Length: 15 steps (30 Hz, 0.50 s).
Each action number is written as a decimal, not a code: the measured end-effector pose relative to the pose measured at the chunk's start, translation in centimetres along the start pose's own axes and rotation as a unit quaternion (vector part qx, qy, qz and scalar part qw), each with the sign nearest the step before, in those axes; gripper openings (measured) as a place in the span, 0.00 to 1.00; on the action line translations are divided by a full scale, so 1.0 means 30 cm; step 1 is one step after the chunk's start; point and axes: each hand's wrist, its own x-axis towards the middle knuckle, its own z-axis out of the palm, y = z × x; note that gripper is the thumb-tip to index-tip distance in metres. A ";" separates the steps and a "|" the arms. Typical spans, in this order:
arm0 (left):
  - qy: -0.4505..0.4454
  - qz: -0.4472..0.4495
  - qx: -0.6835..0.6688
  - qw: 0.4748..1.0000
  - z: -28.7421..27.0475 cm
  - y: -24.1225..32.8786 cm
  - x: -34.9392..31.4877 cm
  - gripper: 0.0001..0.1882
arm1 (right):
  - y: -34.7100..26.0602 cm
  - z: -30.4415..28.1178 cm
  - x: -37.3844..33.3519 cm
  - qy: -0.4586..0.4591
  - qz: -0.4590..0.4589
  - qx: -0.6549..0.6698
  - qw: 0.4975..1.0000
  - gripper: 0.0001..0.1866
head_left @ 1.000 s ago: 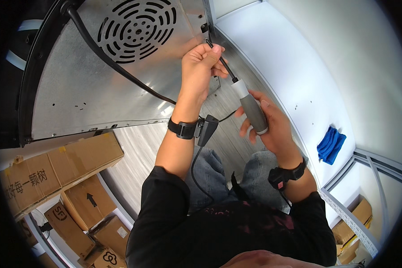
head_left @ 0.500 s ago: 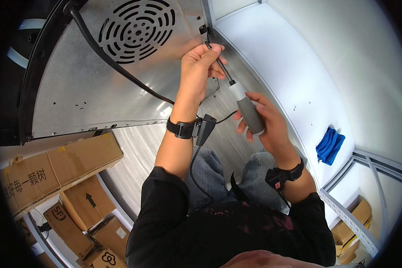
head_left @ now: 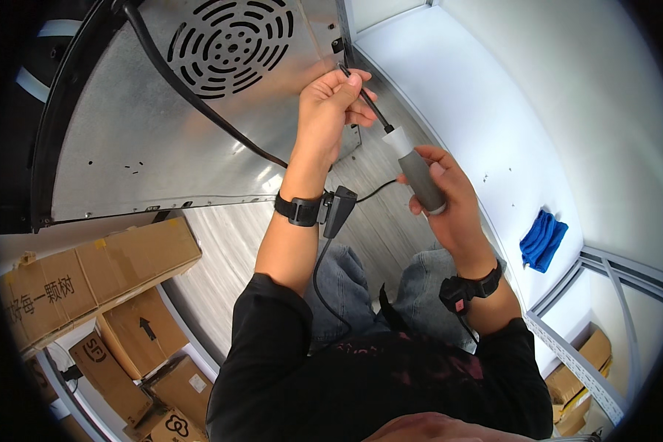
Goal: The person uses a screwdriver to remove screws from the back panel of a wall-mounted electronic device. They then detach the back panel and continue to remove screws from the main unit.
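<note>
A screwdriver [head_left: 423, 180] with a thick grey and white handle is in my right hand [head_left: 453, 193], the fingers curled round the grip. Its dark shaft slants up and left to my left hand [head_left: 333, 99], whose thumb and fingers pinch it close to the tip. The tip lies by the edge of a metal panel [head_left: 191, 158], near a small black bracket [head_left: 337, 46]. Whether it sits on a screw is too small to tell. Round vent slots [head_left: 233, 48] pierce the panel above my left hand.
A thick black cable [head_left: 173, 87] runs across the panel to my left wrist. At right, a blue cloth [head_left: 544, 241] lies on a white shelf [head_left: 486, 140] with several small dark bits. Several cardboard boxes [head_left: 144, 331] stack at lower left. Grey metal framing [head_left: 574, 353] stands at lower right.
My right hand has shifted slightly right and its fingers have turned on the screwdriver handle. The handle has swung a little right. My left hand keeps its pinch near the tip.
</note>
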 end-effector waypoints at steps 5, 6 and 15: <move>0.004 -0.002 -0.013 1.000 0.003 0.003 -0.003 0.12 | -0.034 -0.016 0.000 -0.083 0.096 0.025 0.992 0.19; 0.003 -0.007 -0.014 1.000 0.005 0.009 -0.005 0.12 | -0.028 -0.018 0.000 -0.073 0.085 0.002 0.994 0.19; 0.006 -0.003 0.026 1.000 0.001 0.005 -0.005 0.12 | 0.011 0.018 -0.004 -0.026 0.019 -0.075 0.997 0.22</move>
